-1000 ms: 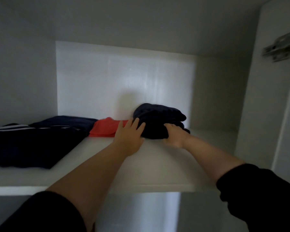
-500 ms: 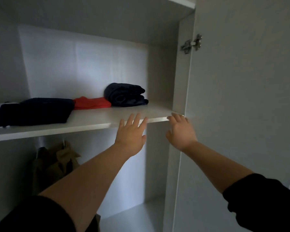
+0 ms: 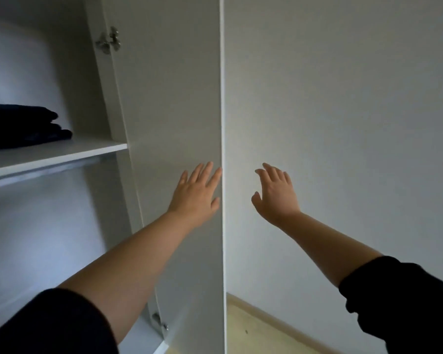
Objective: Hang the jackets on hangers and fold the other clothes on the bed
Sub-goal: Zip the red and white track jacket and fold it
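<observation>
White wardrobe door point(image 3: 169, 111) looks next to be shut: with folded dark clothes point(image 3: 21, 126) on the shelf point(image 3: 62, 153) and both hands empty and spread, left hand point(image 3: 196, 192) by its edge, right hand point(image 3: 275, 194) beyond, push evenly.

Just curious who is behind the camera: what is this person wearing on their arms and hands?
Dark, near-black fabric sleeves, the left sleeve and right sleeve, end above bare forearms. The left hand and right hand are bare: no gloves, rings or watch show.
</observation>
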`<state>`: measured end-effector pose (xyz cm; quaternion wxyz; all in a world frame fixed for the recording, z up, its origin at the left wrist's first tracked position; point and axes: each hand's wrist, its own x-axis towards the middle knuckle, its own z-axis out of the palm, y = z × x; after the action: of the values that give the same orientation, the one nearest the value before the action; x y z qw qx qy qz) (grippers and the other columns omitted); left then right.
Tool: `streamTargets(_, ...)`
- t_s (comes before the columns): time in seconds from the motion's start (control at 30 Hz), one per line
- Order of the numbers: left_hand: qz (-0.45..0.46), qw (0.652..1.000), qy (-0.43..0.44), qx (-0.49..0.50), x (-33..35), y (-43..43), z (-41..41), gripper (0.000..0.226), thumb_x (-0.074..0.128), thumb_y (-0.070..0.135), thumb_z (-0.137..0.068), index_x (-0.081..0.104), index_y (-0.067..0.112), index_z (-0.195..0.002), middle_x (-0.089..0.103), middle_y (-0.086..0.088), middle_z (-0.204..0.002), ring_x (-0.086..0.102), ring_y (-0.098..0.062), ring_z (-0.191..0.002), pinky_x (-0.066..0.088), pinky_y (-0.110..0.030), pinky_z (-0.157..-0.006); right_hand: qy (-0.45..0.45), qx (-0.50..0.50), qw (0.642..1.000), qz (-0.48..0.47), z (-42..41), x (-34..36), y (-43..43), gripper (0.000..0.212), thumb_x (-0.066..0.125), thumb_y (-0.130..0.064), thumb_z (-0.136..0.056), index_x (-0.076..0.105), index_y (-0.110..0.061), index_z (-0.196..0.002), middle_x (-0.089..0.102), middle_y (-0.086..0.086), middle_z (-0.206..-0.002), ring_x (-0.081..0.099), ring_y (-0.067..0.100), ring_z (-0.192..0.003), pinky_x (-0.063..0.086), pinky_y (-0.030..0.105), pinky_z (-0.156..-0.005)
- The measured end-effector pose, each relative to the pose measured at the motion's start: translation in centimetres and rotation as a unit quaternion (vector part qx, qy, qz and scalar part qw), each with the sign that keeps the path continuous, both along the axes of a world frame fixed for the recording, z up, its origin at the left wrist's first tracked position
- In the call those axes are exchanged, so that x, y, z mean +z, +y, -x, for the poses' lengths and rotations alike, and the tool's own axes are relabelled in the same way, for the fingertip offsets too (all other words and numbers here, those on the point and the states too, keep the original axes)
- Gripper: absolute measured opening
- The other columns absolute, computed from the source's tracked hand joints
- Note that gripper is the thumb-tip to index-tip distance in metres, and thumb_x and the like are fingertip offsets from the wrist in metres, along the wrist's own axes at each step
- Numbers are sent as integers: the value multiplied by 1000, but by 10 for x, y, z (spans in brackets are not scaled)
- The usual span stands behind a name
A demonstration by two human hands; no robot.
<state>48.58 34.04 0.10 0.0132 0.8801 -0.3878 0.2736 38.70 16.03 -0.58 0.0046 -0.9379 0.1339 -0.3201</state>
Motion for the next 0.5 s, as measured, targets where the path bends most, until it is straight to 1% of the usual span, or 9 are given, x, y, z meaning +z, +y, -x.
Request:
streamTargets(0.1,-9,997,-4,-70,-10,-69,61,69,36,40,-97,1,21,-153,-1,-4,-161,3,-23,-147,10,-45,-116,4,-56,998,-9,82,-13,-52,56,51,-24,-89,36,-12,-142,29,10,-154,23,25,-142,13,43,-118)
streamTargets(0.27,-17,987,17,-160,-35,-187,193,68,32,41,-98,-2,18,-152,-3,-6,-160,2,-25,-147,9,-46,-117,12,-149,988,-25,243,-34,-133,58,51,-27,-89,35,-11,-143,28,10,-154,24,25,-141,16,45,-117)
streamTargets(0.4,-28,970,-4,-243,-50,-276,299,70,31,44,-97,-1,16,-152,1,-9,-160,4,-27,-146,13,-47,-116,-5,-227,974,-24,373,-53,-190,57,53,-28,-89,39,-9,-140,30,12,-153,25,27,-141,18,48,-116)
streamTargets(0.5,-29,954,-3,-297,-63,-338,373,70,30,44,-96,-1,16,-152,2,-9,-160,3,-26,-147,11,-49,-116,-3,-284,958,-40,456,-70,-231,57,52,-31,-91,36,-11,-142,28,11,-155,22,28,-143,15,49,-118)
